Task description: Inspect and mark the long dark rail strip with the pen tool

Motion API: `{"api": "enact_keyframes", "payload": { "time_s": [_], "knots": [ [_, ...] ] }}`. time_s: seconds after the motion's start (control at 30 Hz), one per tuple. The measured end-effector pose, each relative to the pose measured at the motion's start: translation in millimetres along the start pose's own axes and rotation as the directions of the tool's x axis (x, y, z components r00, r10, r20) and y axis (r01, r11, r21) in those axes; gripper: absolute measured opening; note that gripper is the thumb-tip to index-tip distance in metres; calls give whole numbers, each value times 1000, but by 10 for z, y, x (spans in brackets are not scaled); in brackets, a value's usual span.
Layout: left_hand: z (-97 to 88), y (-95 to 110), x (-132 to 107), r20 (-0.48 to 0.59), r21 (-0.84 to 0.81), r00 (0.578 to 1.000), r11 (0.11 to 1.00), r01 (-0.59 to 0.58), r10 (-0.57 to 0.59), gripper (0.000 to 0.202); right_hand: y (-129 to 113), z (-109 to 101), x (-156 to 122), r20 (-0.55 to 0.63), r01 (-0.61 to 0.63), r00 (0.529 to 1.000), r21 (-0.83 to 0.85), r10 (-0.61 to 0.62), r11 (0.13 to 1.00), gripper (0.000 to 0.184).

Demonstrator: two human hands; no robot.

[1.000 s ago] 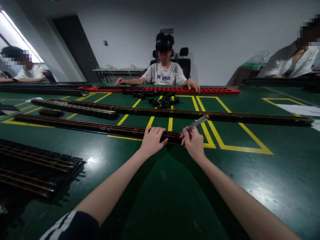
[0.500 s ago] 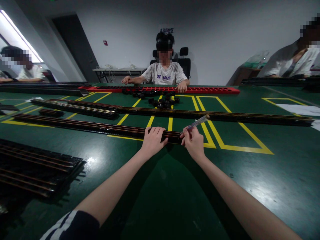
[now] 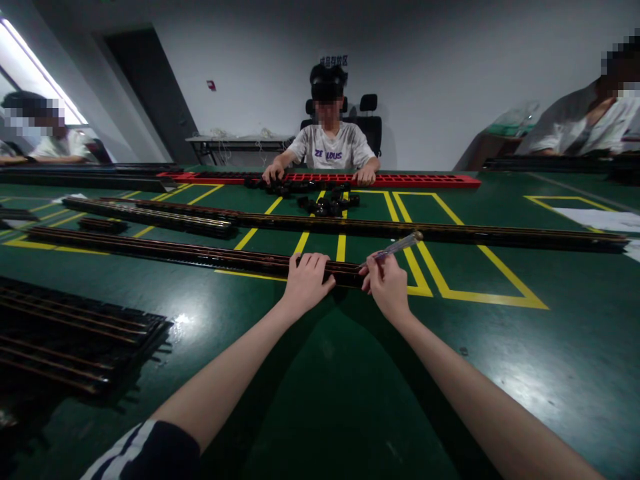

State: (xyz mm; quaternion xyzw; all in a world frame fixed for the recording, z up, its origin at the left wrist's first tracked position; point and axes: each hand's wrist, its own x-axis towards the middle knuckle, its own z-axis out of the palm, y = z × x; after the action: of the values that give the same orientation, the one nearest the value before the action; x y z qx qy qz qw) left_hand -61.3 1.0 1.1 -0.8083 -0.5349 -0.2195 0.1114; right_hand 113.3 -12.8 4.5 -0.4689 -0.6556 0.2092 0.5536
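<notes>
A long black rail [image 3: 200,255] with copper-coloured strips along it lies across the green table in front of me. My left hand [image 3: 309,280] grips it near its right end, fingers over the far edge and thumb along the near side. Between the fingers of my right hand [image 3: 386,283] is a slim screwdriver [image 3: 400,245] with a clear handle and a brass-coloured end cap. It slants, handle up to the right, with its lower end at the rail's right end. The tip is too small and dark to make out.
Farther off lie a second long black rail [image 3: 430,231] and a bundle of rails [image 3: 165,217]. Stacked rails [image 3: 75,320] stand at left. Black parts [image 3: 327,203] lie before a red slotted frame [image 3: 425,181], where a person's hands [image 3: 274,173] rest. Other people sit at both sides.
The person opposite has brought one hand inward onto the black parts by the red frame. My hands, the rail and the screwdriver look almost unmoved.
</notes>
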Motion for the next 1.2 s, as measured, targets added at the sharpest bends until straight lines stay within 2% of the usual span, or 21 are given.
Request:
{"api": "enact_keyframes", "payload": {
  "time_s": [0.33,0.7,1.2],
  "knots": [
    [16,-8,-6,-10,1,1000,1000,-1,1,29,-3,5,0,-5,6,1000,-5,-6,1000,37],
    [6,-10,-13,-24,6,999,1000,-26,26,29,11,-1,0,-40,1,999,-30,-3,1000,30],
    [-2,-34,-20,13,-40,1000,999,-25,25,28,15,-13,10,23,16,1000,-28,-15,999,31]
  ]
}}
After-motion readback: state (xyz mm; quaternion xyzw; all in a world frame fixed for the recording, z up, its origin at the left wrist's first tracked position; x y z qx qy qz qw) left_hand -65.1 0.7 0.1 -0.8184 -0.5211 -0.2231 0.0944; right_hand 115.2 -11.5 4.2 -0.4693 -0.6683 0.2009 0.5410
